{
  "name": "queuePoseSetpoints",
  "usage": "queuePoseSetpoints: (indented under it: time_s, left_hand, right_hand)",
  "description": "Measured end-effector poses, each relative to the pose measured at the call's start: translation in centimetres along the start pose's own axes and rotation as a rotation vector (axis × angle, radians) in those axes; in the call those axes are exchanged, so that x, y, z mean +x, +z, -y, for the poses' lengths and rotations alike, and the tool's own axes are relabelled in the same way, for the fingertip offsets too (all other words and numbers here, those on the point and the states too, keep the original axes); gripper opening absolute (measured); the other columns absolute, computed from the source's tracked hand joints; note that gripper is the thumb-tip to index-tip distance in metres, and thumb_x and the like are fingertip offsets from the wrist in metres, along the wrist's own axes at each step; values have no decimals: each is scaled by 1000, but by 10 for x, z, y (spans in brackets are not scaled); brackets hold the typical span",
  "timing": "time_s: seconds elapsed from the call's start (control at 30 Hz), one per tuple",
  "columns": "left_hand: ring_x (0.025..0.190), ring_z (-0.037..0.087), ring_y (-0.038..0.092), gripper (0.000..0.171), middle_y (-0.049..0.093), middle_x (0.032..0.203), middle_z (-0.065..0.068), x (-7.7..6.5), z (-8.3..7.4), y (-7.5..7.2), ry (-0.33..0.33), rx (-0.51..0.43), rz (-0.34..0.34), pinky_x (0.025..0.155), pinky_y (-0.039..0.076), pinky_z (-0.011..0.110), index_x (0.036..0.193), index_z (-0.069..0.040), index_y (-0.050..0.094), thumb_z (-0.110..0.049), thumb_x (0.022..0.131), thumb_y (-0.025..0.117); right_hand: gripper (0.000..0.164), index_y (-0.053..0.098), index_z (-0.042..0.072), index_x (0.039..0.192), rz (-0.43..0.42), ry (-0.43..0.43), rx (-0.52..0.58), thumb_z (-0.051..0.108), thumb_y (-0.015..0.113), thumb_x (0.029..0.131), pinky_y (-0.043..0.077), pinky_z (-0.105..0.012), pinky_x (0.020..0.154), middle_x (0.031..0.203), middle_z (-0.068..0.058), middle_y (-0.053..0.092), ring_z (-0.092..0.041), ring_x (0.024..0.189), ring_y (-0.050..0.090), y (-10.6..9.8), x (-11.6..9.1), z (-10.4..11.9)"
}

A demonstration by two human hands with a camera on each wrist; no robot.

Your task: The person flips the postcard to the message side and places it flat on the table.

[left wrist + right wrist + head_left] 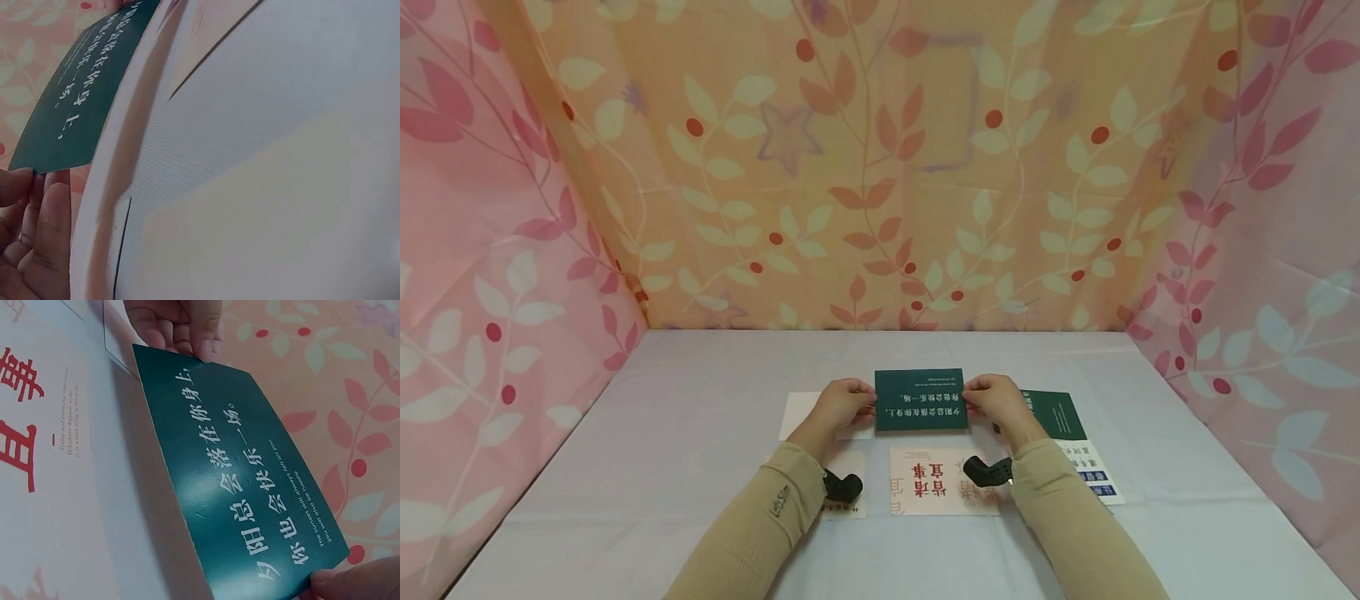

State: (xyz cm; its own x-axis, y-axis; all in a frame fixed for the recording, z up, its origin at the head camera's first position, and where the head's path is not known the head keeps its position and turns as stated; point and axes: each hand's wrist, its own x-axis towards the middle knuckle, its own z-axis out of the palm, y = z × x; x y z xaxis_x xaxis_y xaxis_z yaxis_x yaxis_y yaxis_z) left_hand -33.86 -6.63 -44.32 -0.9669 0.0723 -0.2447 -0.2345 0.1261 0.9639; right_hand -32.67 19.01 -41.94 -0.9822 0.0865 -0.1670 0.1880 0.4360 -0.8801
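Note:
A dark green postcard (pixel 921 400) with white writing is held up above the table by both hands. My left hand (pixel 841 408) pinches its left edge between thumb and fingers. On the opposite edge, my right hand (pixel 1003 404) pinches it the same way. The right wrist view shows the printed face of the green postcard (pixel 237 481), with a shadow on the cloth beneath. Nearer to me lies a pale pink card (pixel 943 492) with red characters. A plain cream card (pixel 801 410) lies partly behind my left hand.
Beside my right forearm lie another green card (pixel 1060 412) and a white card with blue blocks (pixel 1097 479), both partly covered. A pale card (pixel 853 467) shows next to my left wrist. White cloth (pixel 700 433) covers the table; floral curtains (pixel 880 167) enclose it.

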Motion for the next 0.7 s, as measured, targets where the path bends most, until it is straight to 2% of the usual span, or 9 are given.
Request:
queuePoseSetpoints:
  time_s: [0.27,0.43,0.7]
  left_hand:
    - [66,17,62,5,63,77,7,-2,-2,-3,13,-14,-5,62,53,28,88,-2,64,-4,84,63]
    - [65,14,60,6,63,76,5,0,-2,-4,16,-15,-20,61,53,26,88,-2,65,-3,82,65]
    - [63,12,59,8,62,75,5,-1,-3,-4,28,-17,-17,61,53,24,89,-1,66,-2,82,65]
  right_hand:
    - [15,65,0,97,1,-29,-15,11,59,89,53,-35,73,89,-12,64,-23,82,62,-3,0,0]
    - [16,65,-2,98,12,-31,15,9,60,88,53,-32,73,93,-15,63,-22,81,61,-6,1,1]
    - [18,67,0,98,6,-21,4,12,61,87,53,-32,76,92,-10,63,-18,80,59,-9,1,2]
